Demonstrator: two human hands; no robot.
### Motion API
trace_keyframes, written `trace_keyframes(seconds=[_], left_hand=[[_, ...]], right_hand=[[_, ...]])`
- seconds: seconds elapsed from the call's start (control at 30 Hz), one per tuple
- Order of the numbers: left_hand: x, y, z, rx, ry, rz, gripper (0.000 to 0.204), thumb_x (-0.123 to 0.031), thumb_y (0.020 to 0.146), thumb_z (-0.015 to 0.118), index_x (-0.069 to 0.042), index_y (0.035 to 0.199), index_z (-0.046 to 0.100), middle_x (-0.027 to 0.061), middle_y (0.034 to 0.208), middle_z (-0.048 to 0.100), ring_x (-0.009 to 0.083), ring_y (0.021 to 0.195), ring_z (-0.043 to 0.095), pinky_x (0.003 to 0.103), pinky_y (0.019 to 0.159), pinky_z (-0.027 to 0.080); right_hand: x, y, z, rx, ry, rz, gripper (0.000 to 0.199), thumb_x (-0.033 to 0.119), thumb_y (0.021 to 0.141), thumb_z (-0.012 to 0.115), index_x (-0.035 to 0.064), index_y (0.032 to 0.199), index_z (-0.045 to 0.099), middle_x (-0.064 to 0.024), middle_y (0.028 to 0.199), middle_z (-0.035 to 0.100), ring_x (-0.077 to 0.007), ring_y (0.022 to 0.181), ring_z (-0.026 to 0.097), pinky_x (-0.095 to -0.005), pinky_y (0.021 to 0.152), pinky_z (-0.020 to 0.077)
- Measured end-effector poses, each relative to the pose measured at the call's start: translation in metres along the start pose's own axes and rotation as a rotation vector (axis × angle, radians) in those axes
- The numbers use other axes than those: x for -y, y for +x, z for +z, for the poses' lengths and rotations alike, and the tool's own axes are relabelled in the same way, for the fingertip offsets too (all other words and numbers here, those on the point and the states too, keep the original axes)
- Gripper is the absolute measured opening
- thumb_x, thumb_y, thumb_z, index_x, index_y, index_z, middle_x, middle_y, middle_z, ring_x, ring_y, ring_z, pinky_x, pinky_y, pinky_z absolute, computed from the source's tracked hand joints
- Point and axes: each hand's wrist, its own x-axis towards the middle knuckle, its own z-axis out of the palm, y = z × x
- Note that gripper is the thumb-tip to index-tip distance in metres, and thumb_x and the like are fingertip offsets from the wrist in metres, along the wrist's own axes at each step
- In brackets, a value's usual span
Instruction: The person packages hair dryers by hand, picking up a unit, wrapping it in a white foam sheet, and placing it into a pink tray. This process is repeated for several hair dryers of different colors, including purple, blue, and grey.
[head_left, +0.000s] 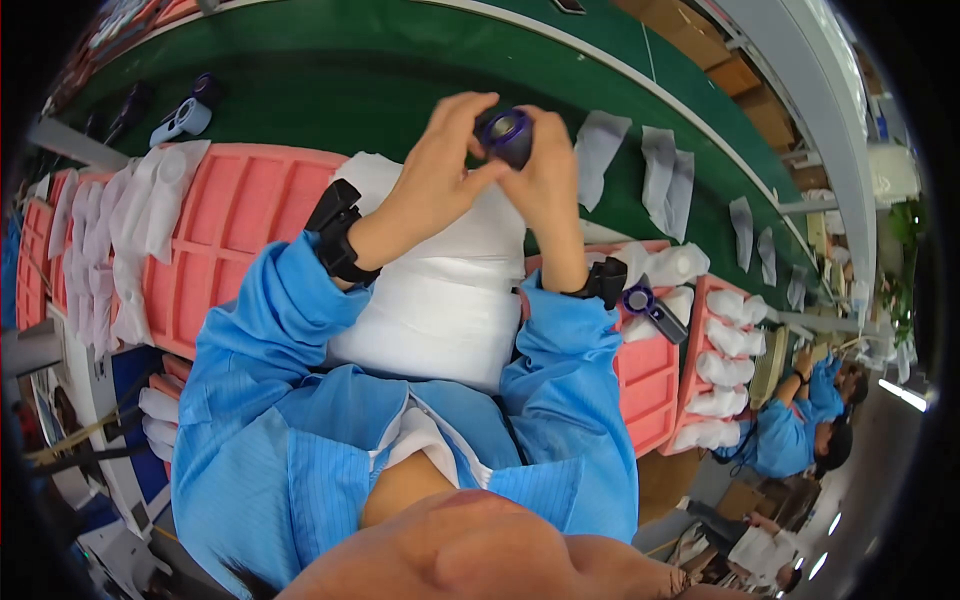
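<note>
A: Where's the part?
B: Between left hand [435, 165] and right hand [547, 165]: dark rounded device with purple ring-shaped end [508, 135], ring up.
A: Grip?
B: Both curled narrow, holding it from either side.
A: Nearby?
B: White soft sheet stack [430, 320] torso-side, flat green bench [330, 85] beyond.

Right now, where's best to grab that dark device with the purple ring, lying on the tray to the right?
Take the dark device probably by its straight handle, coming from above and the right: the handle extends away from the round purple-ringed head, which appears close beside the black wristband.
</note>
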Motion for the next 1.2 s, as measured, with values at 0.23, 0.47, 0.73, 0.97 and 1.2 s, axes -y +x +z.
trace_keyframes(seconds=[0.23, 0.47, 0.73, 0.97, 1.2], left_hand=[[0.024, -0.027, 0.039, 0.409, 0.527, -0.15, 0.028, -0.021, 0.081, 0.07, -0.006, 0.1, 0.056, 0.0096, 0.089, 0.059, 0.0266, 0.071, 0.061, 0.038, 0.061, 0.048], [0.045, -0.036, 0.037, 0.324, 0.458, -0.003, 0.025, -0.025, 0.082, 0.071, -0.003, 0.089, 0.061, 0.0063, 0.079, 0.059, 0.0209, 0.068, 0.062, 0.033, 0.057, 0.046], [0.037, -0.015, -0.012, 0.268, -0.578, -0.293, 0.013, -0.016, 0.091, 0.064, -0.004, 0.09, 0.059, -0.0038, 0.076, 0.054, 0.0038, 0.063, 0.046, 0.02, 0.056, 0.037], [-0.011, -0.016, -0.037, 0.031, -0.71, -0.333, 0.012, -0.014, 0.092, 0.061, -0.003, 0.091, 0.058, -0.0024, 0.08, 0.057, 0.0062, 0.072, 0.05, 0.021, 0.067, 0.04], [-0.01, -0.023, -0.041, -0.099, -0.893, -0.251, 0.011, -0.013, 0.09, 0.063, -0.002, 0.092, 0.061, -0.0005, 0.082, 0.06, 0.0096, 0.076, 0.054, 0.024, 0.072, 0.041]], right_hand=[[-0.006, 0.003, -0.039, -0.229, -0.016, 0.118, 0.05, 0.01, 0.064, 0.074, 0.003, 0.11, 0.058, -0.0123, 0.097, 0.065, -0.0256, 0.087, 0.064, -0.0328, 0.078, 0.0512], [0.011, -0.001, -0.08, -0.094, 0.182, 0.186, 0.05, 0.008, 0.062, 0.074, 0.0036, 0.11, 0.059, -0.0068, 0.096, 0.065, -0.016, 0.087, 0.062, -0.0272, 0.078, 0.0498], [0.013, -0.008, -0.112, 0.207, 0.456, 0.149, 0.055, 0.002, 0.056, 0.072, 0.0042, 0.11, 0.061, -0.0048, 0.099, 0.062, -0.015, 0.09, 0.06, -0.0267, 0.082, 0.0472], [0.031, -0.001, -0.054, 0.215, 0.433, -0.163, 0.065, -0.001, 0.053, 0.073, 0.0036, 0.117, 0.06, -0.0098, 0.11, 0.056, -0.022, 0.095, 0.059, -0.0303, 0.086, 0.0463], [0.059, -0.013, -0.016, 0.222, 0.261, -0.145, 0.075, -0.005, 0.055, 0.074, 0.0074, 0.127, 0.058, -0.0119, 0.11, 0.053, -0.0264, 0.092, 0.058, -0.0311, 0.078, 0.049]])
